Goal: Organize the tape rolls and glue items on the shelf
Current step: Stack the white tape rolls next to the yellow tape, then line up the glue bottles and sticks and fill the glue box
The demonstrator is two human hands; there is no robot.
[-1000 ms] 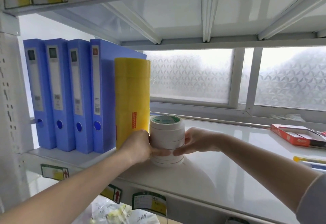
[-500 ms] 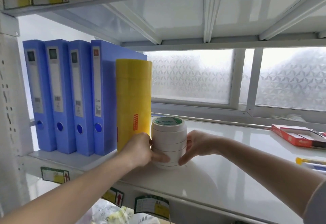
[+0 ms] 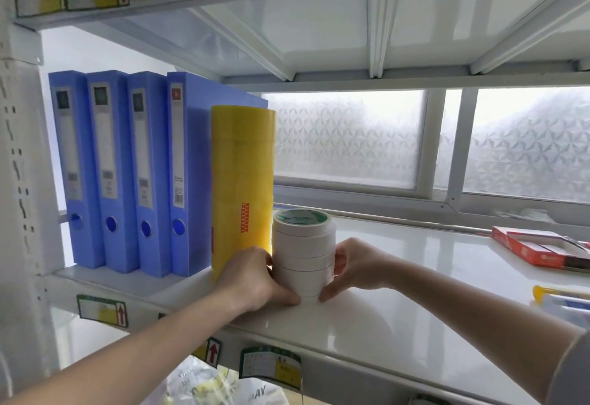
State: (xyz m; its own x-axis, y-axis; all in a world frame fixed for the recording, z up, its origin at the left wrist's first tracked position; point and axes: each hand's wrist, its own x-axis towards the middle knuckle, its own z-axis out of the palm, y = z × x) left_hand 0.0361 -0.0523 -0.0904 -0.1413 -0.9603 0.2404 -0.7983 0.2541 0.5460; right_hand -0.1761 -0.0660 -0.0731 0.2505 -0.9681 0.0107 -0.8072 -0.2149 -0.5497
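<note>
Cylindrical white tape stack [image 3: 303, 254], glossy shelf [image 3: 415, 293]

White tape stack [image 3: 303, 253] stands upright on shelf [image 3: 399, 302], beside yellow tape stack [image 3: 242, 181].

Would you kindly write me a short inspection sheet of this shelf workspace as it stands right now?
Surface: glossy white metal shelf, paper labels along its front edge.
Job's things: stack of white tape rolls standing upright beside the tall yellow tape stack; whether they touch cannot be told. Yellow-capped tube lying at the right edge.
Clutter: four blue plastic file boxes upright at the left; open red cardboard box at the right.
Grippers: left hand and right hand hold the white stack from either side, fingers curled round it.
Cables: nothing seen.
Surroundings: frosted patterned window behind; plastic bags below the shelf.
</note>
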